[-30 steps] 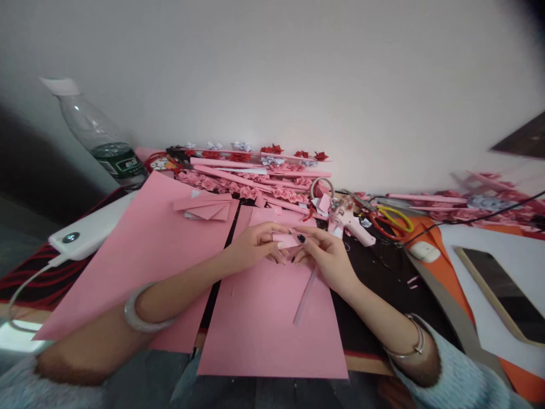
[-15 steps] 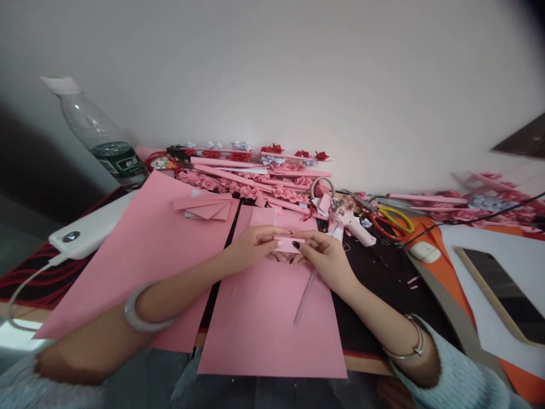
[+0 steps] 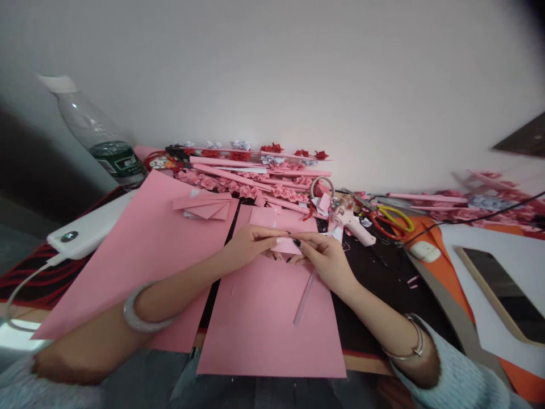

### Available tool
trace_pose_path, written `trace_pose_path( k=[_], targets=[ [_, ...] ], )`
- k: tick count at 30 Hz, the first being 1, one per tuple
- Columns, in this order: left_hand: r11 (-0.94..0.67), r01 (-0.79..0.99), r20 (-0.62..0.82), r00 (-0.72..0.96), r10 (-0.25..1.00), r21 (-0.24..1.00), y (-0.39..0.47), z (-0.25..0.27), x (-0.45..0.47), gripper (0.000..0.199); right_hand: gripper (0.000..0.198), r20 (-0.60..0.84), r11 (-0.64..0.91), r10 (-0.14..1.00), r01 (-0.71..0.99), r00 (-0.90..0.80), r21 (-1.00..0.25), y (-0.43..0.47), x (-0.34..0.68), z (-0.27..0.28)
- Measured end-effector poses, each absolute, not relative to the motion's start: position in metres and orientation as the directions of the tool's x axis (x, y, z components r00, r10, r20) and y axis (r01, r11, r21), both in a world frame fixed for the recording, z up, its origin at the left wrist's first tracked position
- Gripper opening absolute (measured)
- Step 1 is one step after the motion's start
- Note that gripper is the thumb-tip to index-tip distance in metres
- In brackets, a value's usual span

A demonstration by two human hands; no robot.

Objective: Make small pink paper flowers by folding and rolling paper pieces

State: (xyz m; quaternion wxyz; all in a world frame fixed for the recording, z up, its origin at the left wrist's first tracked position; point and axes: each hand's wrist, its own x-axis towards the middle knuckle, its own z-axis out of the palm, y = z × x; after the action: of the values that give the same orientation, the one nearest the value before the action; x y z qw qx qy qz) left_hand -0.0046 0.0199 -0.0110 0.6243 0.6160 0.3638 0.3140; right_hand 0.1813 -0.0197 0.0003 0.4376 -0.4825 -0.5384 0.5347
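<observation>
Between my two hands is a small piece of pink paper (image 3: 285, 246), pinched along its upper edge. My left hand (image 3: 251, 244) grips its left end with thumb and finger. At the right end, my right hand (image 3: 321, 253) pinches it the same way, a dark-nailed thumb on the near face. Some fingertips show below the paper. Under both hands lies a large pink sheet (image 3: 272, 324), with a narrow pink strip (image 3: 305, 298) on it near my right wrist. A smaller pale pink piece (image 3: 264, 216) rests just beyond my hands.
Left are another pink sheet (image 3: 140, 272), folded pink papers (image 3: 206, 207), a white power bank (image 3: 87, 224) and a bottle (image 3: 102, 136). Paper flowers (image 3: 251, 184) line the wall. A glue gun (image 3: 353, 223), scissors (image 3: 394, 218), white case (image 3: 424, 251) and phone (image 3: 502, 295) lie right.
The small pink paper was a narrow folded band; now more of its face shows as a flap hanging below my fingertips. My hands have barely shifted.
</observation>
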Motion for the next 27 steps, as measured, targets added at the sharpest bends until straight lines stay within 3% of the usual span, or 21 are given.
trace_pose_path(
  k=[13,27],
  targets=[
    [-0.029,0.225,-0.074,0.435,0.897,0.974,0.015,0.003,-0.003,0.026,0.030,-0.088,-0.083,0.977,0.032,-0.193,-0.996,-0.021,0.179,0.000],
    [-0.190,0.302,0.051,0.416,0.908,0.934,0.013,0.002,-0.004,0.019,0.024,-0.068,-0.061,0.981,0.049,-0.181,-0.997,-0.024,0.178,-0.003]
  ],
)
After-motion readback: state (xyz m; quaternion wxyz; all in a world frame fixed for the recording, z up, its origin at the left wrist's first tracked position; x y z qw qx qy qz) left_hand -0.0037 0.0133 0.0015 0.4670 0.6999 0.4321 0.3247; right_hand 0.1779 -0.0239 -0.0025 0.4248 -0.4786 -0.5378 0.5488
